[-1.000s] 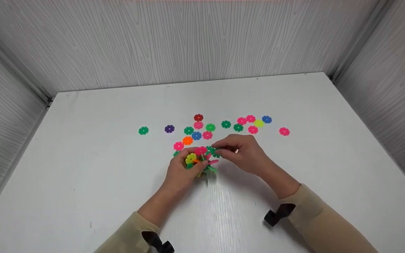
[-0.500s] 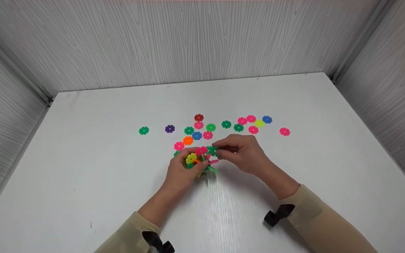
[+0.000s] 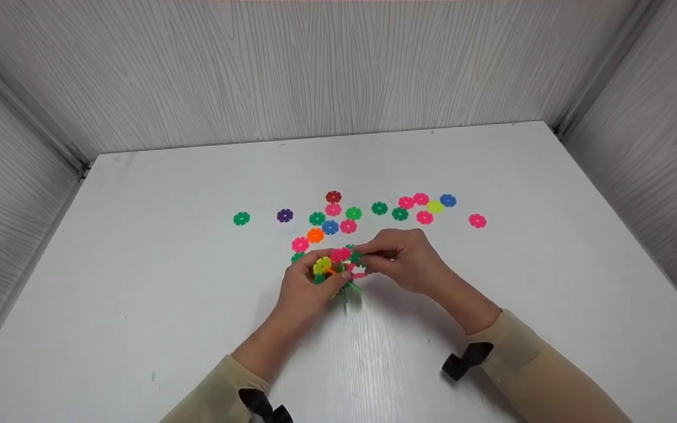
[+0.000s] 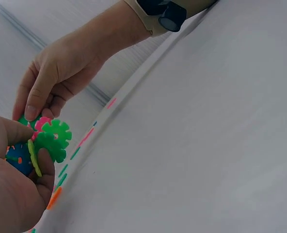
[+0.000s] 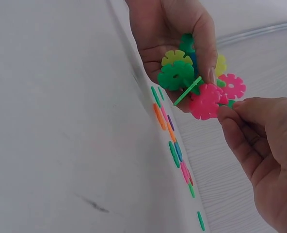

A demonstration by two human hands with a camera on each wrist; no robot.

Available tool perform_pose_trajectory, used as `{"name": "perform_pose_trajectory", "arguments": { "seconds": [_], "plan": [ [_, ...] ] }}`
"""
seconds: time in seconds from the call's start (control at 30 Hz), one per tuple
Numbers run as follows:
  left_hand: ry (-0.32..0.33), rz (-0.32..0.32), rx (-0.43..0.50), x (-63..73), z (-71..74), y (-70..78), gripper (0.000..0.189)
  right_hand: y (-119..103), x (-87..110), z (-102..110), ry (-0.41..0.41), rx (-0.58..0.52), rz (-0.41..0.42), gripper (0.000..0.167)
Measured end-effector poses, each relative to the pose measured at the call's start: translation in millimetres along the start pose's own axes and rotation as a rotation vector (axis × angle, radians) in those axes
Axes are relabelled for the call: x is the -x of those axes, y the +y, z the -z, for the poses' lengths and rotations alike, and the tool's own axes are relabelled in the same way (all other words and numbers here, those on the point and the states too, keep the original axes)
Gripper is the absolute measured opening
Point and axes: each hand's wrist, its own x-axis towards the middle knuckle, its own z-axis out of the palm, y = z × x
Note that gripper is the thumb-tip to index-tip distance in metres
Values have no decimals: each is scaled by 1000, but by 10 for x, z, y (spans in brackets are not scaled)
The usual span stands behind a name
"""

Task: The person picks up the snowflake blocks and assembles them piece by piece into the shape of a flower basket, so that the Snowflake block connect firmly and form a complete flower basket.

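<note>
My left hand (image 3: 306,291) grips a cluster of interlocking notched plastic discs, low over the white table. A yellow disc (image 3: 322,266) faces up on the cluster's left side. Pink, green, orange and blue discs are joined into it at various angles, among them a pink disc (image 5: 206,102) in the right wrist view. From the right, my right hand (image 3: 406,258) pinches a green disc (image 5: 231,103) between thumb and index finger, against the cluster's pink pieces. The fingertips cover most of that disc, so I cannot tell how far it is slotted in.
Loose discs lie flat beyond the hands: a purple disc (image 3: 285,215), an orange disc (image 3: 315,235), a dark red disc (image 3: 333,197), and several pink, green and blue ones. A pink disc (image 3: 477,221) lies apart at the right. Pale panels stand behind and beside the white table (image 3: 138,264).
My right hand has shifted slightly down, and the pinched green disc has moved left against the cluster. The cluster has tilted a little in my left hand. The loose discs stay put.
</note>
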Motion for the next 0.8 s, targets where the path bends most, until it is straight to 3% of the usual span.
{"name": "perform_pose_trajectory", "arguments": {
  "seconds": [0.13,0.27,0.37,0.57,0.8],
  "plan": [
    [-46,1,3,-3,13,3,52,-3,-7,26,22,20,-62,25],
    [-113,-6,64,-9,34,-2,53,9,-2,45,48,40,-126,22],
    [-146,-22,72,-11,41,-6,52,22,0,43,41,37,-130,18],
    [-198,-73,-2,-25,41,-14,50,20,-5,22,-10,11,-113,18],
    [-179,-72,-37,-27,29,-31,50,50,-6,85,-13,-51,-131,21]
  ]
}}
